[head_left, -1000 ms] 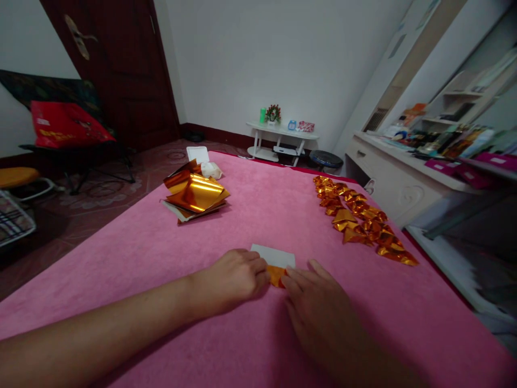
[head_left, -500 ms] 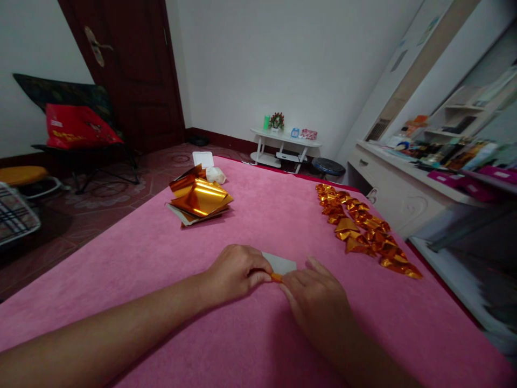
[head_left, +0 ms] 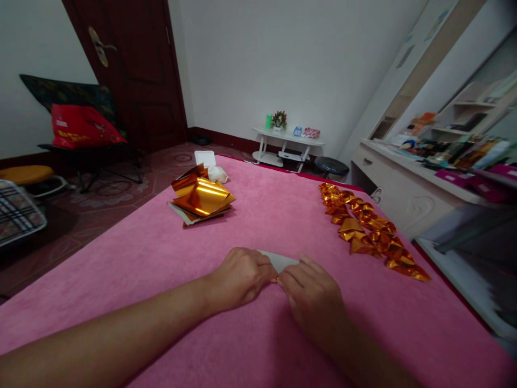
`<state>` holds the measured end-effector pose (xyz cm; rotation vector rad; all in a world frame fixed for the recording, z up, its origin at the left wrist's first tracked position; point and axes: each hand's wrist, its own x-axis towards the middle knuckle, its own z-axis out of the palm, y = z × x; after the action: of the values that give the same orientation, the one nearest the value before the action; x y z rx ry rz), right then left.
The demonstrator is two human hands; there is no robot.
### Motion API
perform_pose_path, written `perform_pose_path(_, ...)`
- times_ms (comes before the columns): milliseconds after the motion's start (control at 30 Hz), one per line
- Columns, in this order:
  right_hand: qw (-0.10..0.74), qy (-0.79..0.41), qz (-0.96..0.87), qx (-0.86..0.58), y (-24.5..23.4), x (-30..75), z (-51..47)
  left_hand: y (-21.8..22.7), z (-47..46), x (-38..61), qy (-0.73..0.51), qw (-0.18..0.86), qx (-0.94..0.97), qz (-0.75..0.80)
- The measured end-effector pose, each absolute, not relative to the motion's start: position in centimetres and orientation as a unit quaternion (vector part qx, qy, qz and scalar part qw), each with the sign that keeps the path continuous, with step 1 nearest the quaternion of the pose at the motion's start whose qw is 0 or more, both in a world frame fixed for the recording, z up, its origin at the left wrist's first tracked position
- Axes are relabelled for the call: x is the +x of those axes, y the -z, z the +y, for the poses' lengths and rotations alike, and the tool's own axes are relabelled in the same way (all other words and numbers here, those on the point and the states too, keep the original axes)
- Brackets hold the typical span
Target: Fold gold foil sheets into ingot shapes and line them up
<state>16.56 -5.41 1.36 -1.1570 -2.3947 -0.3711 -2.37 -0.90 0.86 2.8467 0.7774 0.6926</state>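
A sheet of foil paper [head_left: 278, 261], grey side up with a gold folded edge, lies on the pink cloth between my hands. My left hand [head_left: 246, 275] has its fingers closed on the sheet's near edge from the left. From the right, my right hand [head_left: 313, 288] presses on the same edge, fingers bent and closed. Both sets of fingertips almost meet, and they hide most of the fold. Farther off on the left lies a stack of gold foil sheets [head_left: 204, 198]. Folded gold foil pieces [head_left: 365, 231] form two rows at the right.
The pink cloth [head_left: 161, 258] covers the surface under my hands. A white lid-like tray [head_left: 205, 158] and a crumpled white wrapper [head_left: 218, 174] sit behind the stack. Beyond the right edge stands a white dresser [head_left: 404, 178] with bottles. A low white table [head_left: 288, 137] is by the wall.
My hands have drawn closer together along the near edge, and less of the gold fold shows. My right fingers have curled in more. The view has shifted slightly.
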Motion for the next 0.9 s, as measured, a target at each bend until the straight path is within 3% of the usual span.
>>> perform_pose_path(500,0.195,0.122,-0.895,-0.383,-1.8,21.4,-5.9,-0.1,-1.4,-1.9,-0.212,0.011,0.951,0.225)
perform_pose_path(733,0.269,0.14,-0.889,-0.344,-2.2,22.1,-6.9,-0.5,-1.7,-1.7,-0.196,-0.044,0.959,0.202)
perform_pose_path(900,0.161,0.098,-0.906,-0.379,-1.4,19.5,-8.3,-0.7,-3.3,-1.9,-0.162,-0.044,0.957,0.237)
